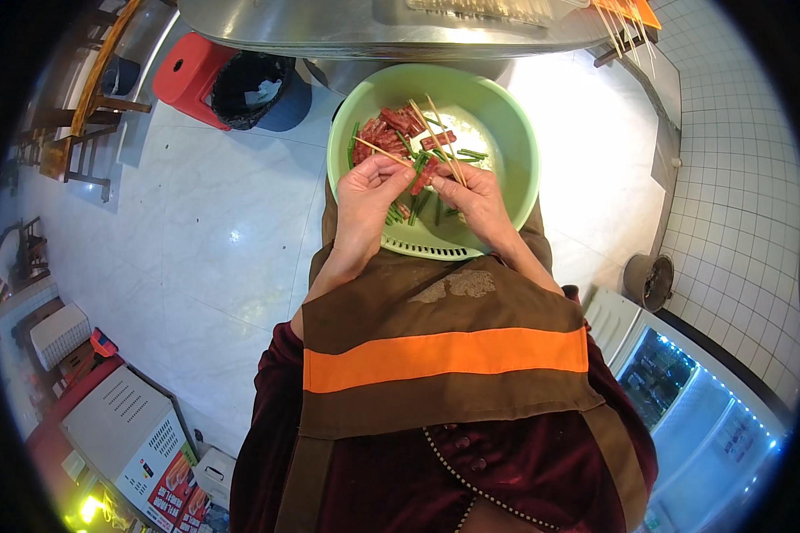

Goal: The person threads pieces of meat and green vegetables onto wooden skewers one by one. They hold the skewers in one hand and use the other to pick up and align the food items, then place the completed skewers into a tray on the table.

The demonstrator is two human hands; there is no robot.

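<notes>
A light green plastic basin [517, 193] rests on my lap. Inside it lie a pile of red meat strips [381, 133], cut green stalks [472, 154] and a loose meat piece. Over the basin, my left hand [375, 190] pinches a thin wooden skewer [381, 150] between thumb and fingers, its length slanting up to the left. Close on the right, my right hand [472, 196] holds a red meat strip [425, 176] at its fingertips beside green stalks. Two or more further skewers [443, 146] stick up from under its fingers. Whether the left skewer pierces the food cannot be told.
A steel table [293, 33] stands beyond the basin, with a tray of skewers [487, 10] on it. More skewers jut from an orange tray [643, 13]. A lined bin [293, 100] and red stool [187, 80] stand left; a glass-fronted cooler [693, 413] is at lower right.
</notes>
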